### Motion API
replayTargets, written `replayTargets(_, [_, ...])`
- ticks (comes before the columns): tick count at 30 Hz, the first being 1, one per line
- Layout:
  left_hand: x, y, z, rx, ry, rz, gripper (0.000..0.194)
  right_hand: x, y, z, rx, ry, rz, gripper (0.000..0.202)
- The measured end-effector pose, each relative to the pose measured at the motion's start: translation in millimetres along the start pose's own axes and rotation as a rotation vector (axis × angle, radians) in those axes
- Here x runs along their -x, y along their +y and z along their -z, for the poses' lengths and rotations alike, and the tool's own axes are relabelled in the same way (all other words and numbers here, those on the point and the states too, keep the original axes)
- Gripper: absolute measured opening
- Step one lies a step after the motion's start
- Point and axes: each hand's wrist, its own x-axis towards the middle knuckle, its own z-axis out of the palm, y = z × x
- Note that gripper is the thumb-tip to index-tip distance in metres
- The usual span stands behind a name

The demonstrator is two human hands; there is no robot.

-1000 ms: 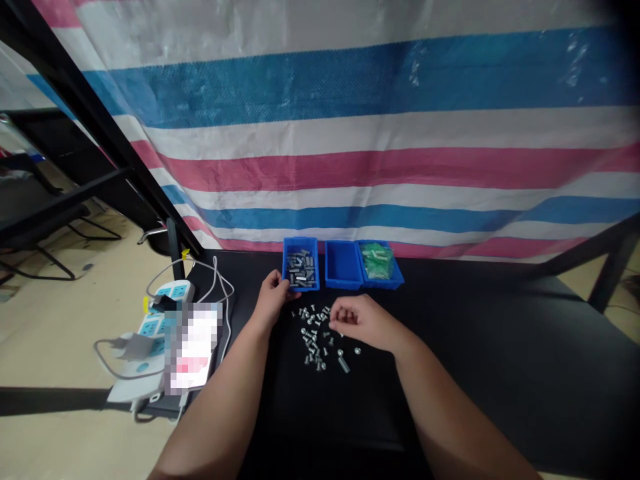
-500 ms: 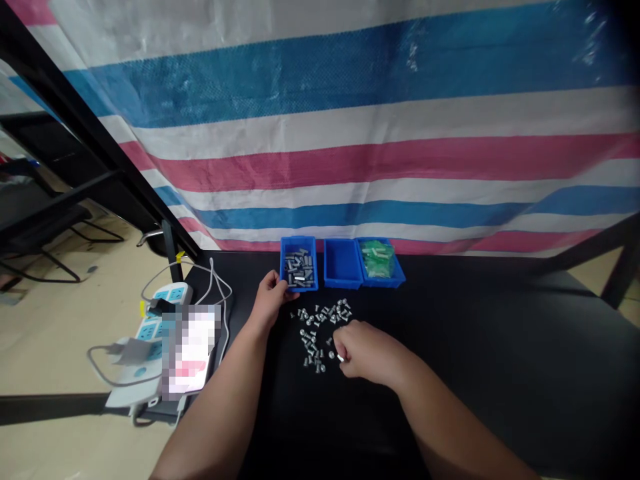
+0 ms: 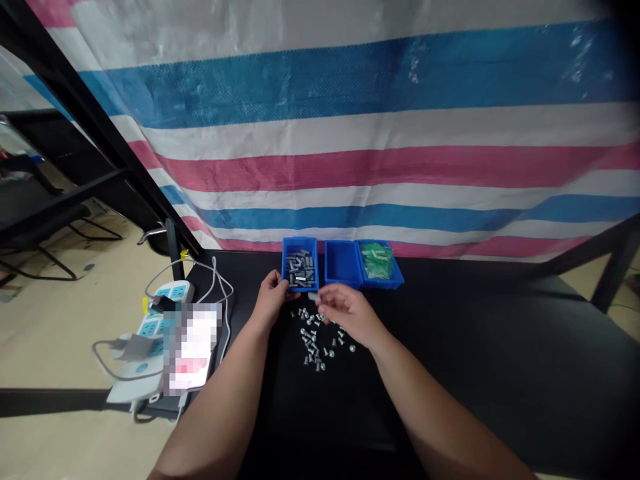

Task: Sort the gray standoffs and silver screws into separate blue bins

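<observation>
Striped tarp is hanging behind a black table [image 3: 475,347].
Left hand [image 3: 273,298] is gripping the blue bin [image 3: 300,272]; right hand [image 3: 345,312] is pinching a small metal piece [image 3: 313,296] over loose screws [image 3: 315,343].

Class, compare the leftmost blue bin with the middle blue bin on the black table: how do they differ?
The leftmost blue bin holds a heap of small grey metal pieces; the middle blue bin shows only its bare blue floor. The left hand touches the leftmost bin's near corner; no hand touches the middle bin. Both are open-topped blue plastic bins, side by side by the striped tarp.
</observation>
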Motion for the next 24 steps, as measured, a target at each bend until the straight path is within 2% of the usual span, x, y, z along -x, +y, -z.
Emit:
replayTargets(2, [-0.3, -0.6, 0.5, 0.003, -0.004, -0.009, 0.034, -5.0, 4.8, -6.6, -0.131, 0.106, 0.011, 0.047])
replayTargets(3, [-0.2, -0.7, 0.6, 0.004, -0.004, -0.01, 0.034, -6.4, 6.4, -8.4, -0.144, 0.119, -0.002, 0.051])
replayTargets(7, [0.4, 0.3, 0.2, -0.006, 0.002, 0.005, 0.034, -5.6, 9.8, -5.1, -0.045, 0.13, -0.039, 0.037])
replayTargets(12, [-0.2, -1.0, 0.9, -0.001, 0.013, 0.003, 0.033, -2.9, 9.2, 11.1, 0.19, 0.195, 0.101, 0.018])
replayTargets(16, [-0.8, -3.4, 1.9, 0.01, 0.02, -0.001, 0.032, -2.2, 6.3, 26.4, 0.366, 0.247, 0.155, 0.014])
replayTargets(21, [-3.6, -3.1, 2.7, 0.04, 0.041, 0.042, 0.033, -2.3, 5.3, 48.2, 0.494, 0.37, 0.156, 0.016])
replayTargets(24, [-5.2, -1.5, 2.5, 0.035, 0.073, 0.1, 0.03, -0.5, 4.6, 59.2, 0.569, 0.326, 0.083, 0.016])
